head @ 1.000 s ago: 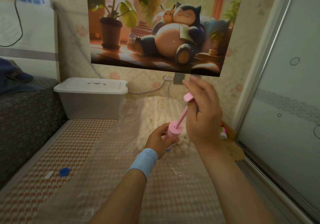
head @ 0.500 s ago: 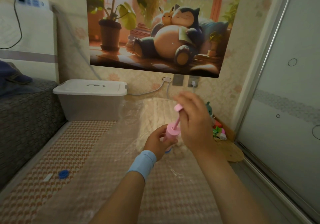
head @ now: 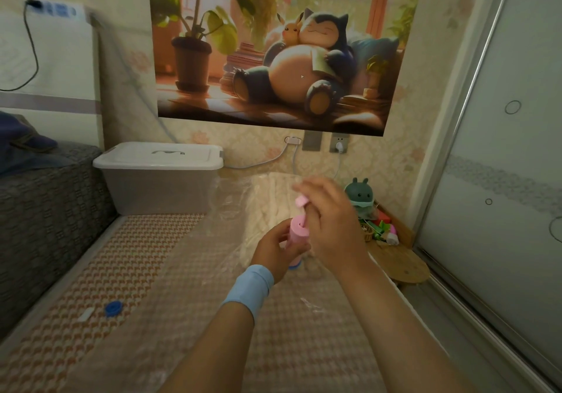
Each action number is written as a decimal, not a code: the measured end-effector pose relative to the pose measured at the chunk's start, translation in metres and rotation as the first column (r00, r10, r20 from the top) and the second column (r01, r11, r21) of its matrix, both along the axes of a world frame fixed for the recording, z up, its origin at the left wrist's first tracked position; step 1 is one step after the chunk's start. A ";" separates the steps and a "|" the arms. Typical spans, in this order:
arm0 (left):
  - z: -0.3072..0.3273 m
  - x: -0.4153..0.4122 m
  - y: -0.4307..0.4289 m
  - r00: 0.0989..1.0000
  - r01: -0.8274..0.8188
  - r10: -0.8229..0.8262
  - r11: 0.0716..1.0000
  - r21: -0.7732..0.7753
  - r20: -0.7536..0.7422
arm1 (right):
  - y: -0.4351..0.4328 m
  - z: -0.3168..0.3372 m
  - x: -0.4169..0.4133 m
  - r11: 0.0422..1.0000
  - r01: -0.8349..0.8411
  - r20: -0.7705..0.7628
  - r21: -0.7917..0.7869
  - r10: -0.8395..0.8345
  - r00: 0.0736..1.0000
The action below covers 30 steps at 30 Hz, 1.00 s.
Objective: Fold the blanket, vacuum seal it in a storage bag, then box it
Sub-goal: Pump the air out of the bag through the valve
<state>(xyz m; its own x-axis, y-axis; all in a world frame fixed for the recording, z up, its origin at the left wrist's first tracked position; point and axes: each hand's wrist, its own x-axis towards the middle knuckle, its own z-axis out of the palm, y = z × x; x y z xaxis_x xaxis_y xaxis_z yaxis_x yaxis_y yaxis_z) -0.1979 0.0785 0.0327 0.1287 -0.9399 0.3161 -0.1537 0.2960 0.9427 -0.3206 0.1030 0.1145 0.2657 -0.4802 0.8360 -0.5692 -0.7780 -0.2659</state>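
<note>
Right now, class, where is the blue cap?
Head view, lower left: the blue cap lies on the patterned mat, beside a small white strip.

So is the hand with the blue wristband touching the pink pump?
Touching. The head view shows the left hand gripping the pink pump round its barrel, with no gap between them.

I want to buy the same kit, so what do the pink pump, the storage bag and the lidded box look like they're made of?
The pink pump looks like hard moulded plastic, matte and evenly coloured. The storage bag seems thin clear plastic film: it crinkles, glints, and the mat pattern shows through. The box appears translucent frosted plastic with an opaque white lid.
</note>
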 end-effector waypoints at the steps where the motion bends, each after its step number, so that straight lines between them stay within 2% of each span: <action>1: 0.001 0.000 0.000 1.000 0.005 -0.005 1.000 0.001 0.003 | 0.006 0.013 0.000 0.993 0.004 0.072 -0.118 0.004 0.997; 3: 0.000 -0.001 -0.001 1.000 0.013 -0.013 1.000 0.002 0.012 | 0.015 0.034 -0.001 0.950 0.023 0.202 -0.310 0.042 0.978; 4: 0.000 -0.002 -0.001 1.000 0.015 -0.015 1.000 0.004 0.010 | 0.016 0.038 -0.001 0.936 0.033 0.236 -0.351 0.054 0.970; 6: 0.000 -0.004 0.000 1.000 0.017 -0.017 1.000 0.007 0.004 | 0.011 0.030 0.000 0.942 0.040 0.226 -0.333 0.038 0.973; 7: 0.001 -0.005 0.001 1.000 0.022 -0.022 1.000 0.005 -0.004 | 0.006 0.018 0.000 0.959 0.037 0.190 -0.282 0.018 0.982; 9: 0.001 -0.005 0.003 1.000 0.021 -0.021 1.000 0.000 -0.009 | -0.006 -0.012 0.001 0.997 0.011 0.073 -0.079 -0.005 0.997; 12: 0.001 0.003 0.005 0.997 0.021 -0.022 1.000 0.014 0.077 | -0.016 -0.044 0.002 0.975 -0.008 -0.067 0.223 0.024 0.997; 14: 0.007 0.015 0.005 0.980 0.087 -0.091 0.996 0.030 0.176 | -0.018 -0.046 0.003 0.958 -0.045 -0.065 0.283 0.066 0.996; 16: 0.022 0.030 0.005 0.958 0.081 -0.084 0.996 0.023 0.274 | -0.018 -0.042 0.002 0.949 -0.079 -0.098 0.307 0.114 0.989; 19: 0.053 0.049 0.011 0.974 -0.037 0.047 0.998 -0.052 0.220 | -0.019 -0.041 0.001 0.927 -0.086 -0.155 0.366 0.152 0.976; 21: 0.067 0.049 0.016 0.981 -0.028 0.045 0.995 -0.091 0.187 | -0.020 -0.044 0.004 0.905 -0.139 -0.048 0.402 0.172 0.984; 23: 0.070 0.043 0.023 0.972 0.022 0.000 0.996 -0.091 0.236 | -0.023 -0.046 0.009 0.867 -0.201 0.091 0.456 0.179 0.980; 25: 0.069 0.039 0.027 0.950 0.031 0.003 0.994 -0.102 0.312 | -0.029 -0.050 0.012 0.842 -0.213 0.152 0.496 0.157 0.976; 30: 0.063 0.046 0.020 0.845 -0.109 0.191 0.976 -0.189 0.500 | -0.034 -0.056 0.026 0.828 -0.259 0.228 0.497 0.164 0.960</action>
<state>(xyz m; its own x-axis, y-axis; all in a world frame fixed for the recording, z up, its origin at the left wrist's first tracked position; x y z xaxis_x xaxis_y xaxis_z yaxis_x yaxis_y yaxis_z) -0.1519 0.0981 0.0954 0.0452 -0.8595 0.5092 -0.6556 0.3591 0.6643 -0.2949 0.0687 0.0581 0.2900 -0.8024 0.5216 -0.3161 -0.5948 -0.7392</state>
